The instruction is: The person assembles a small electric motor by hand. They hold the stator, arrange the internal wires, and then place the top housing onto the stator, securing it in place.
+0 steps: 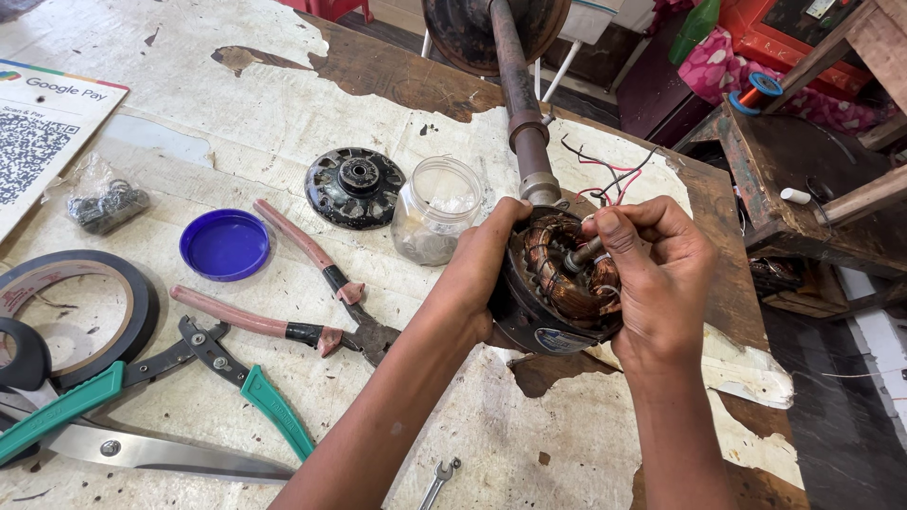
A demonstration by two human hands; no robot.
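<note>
A round fan motor (557,283) with copper windings and a dark housing rests tilted on the worn table (283,104). My left hand (482,264) grips its left rim, thumb on the top edge. The fingers of my right hand (661,264) pinch the metal shaft at the motor's centre and cover its right side. Red, black and white wires (609,175) trail out behind the motor. A rusty pipe (518,94) rises just behind it.
Left of the motor stand a clear plastic jar (436,210), a black round motor cover (355,187) and a blue lid (225,245). Pink-handled pliers (302,288), green-handled pliers (189,373), scissors (151,451), tape rolls (76,302) and a small spanner (440,480) lie nearer. A wooden bench (803,189) stands right.
</note>
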